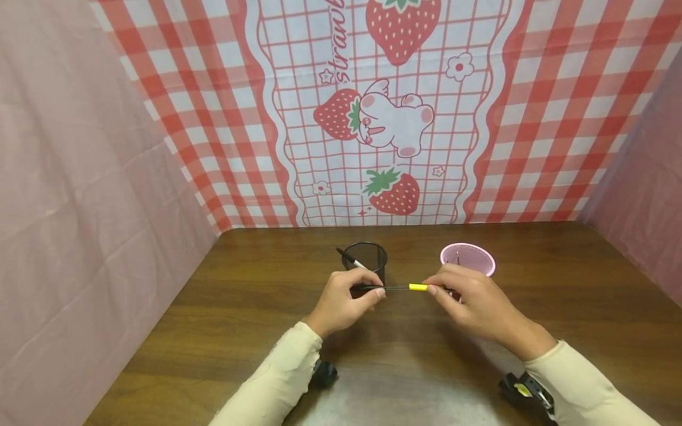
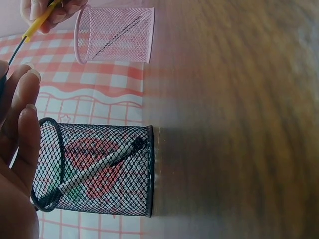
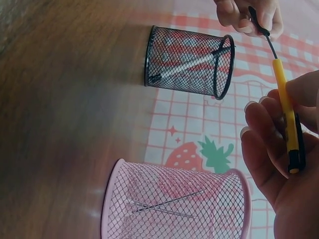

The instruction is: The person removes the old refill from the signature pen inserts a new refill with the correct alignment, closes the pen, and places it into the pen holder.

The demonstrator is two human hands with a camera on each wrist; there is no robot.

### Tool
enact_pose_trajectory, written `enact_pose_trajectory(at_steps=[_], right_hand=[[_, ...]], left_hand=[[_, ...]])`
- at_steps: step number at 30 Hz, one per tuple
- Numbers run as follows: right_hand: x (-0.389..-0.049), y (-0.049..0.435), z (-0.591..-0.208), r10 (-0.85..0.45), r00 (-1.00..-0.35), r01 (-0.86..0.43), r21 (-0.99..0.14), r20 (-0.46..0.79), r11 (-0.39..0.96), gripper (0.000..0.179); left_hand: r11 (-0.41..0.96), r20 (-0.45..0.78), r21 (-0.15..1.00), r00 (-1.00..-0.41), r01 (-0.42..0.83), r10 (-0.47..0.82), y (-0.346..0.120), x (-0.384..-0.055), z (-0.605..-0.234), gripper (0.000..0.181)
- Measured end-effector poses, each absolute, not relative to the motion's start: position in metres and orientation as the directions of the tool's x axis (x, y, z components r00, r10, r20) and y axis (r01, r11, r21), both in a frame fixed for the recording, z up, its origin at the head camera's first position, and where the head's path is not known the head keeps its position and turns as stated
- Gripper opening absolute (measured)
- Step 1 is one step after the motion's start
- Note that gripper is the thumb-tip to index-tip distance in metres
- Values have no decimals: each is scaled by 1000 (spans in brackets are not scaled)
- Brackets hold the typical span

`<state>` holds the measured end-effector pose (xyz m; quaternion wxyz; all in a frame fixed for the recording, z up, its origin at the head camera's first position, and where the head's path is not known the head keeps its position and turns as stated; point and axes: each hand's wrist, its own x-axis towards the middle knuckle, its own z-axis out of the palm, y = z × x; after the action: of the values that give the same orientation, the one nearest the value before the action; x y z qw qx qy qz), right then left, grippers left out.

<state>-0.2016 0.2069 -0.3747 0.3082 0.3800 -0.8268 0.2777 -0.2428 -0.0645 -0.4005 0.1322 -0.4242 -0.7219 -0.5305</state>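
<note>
My left hand [image 1: 343, 299] pinches a slim black pen section [image 3: 258, 21] between thumb and fingertips. From it a thin dark refill [image 3: 271, 46] runs straight to the yellow pen barrel [image 3: 282, 94], its end right at the barrel's mouth. The barrel has a black clip along its rear part. My right hand [image 1: 474, 296] holds it with thumb and index finger; its other fingers are loosely bent. Both hands are raised in front of two mesh pen holders, the left before the black holder [image 2: 151, 172], the right before the pink holder [image 2: 151, 35].
A white pen with black ends [image 2: 89, 172] leans inside the black holder. Thin dark rods [image 3: 169, 200] lie crossed in the pink one. Both holders stand on a brown wooden table [image 1: 240, 331], before a red-and-white strawberry cloth [image 1: 234, 118]; pink cloth [image 1: 96, 177] hangs at the sides.
</note>
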Motion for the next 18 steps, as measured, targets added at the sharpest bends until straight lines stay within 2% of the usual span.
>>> enact_pose_trajectory(at_steps=[6,14,18], right_hand=[[-202,208,-374,-458,-518,-801,-222,722,556,10],[-202,208,-373,-456,-521,-799,-225,721,558,16],[-202,208,-372,-450,-503,-808,-215,738,549,16]], left_hand=[[62,655,644,-591,763,471,-66,-246,-403,5],[44,642,678,-621,733,450,-64,-239,-396,9],[33,644,681,-620,732,449,-64,-231,-386,8]])
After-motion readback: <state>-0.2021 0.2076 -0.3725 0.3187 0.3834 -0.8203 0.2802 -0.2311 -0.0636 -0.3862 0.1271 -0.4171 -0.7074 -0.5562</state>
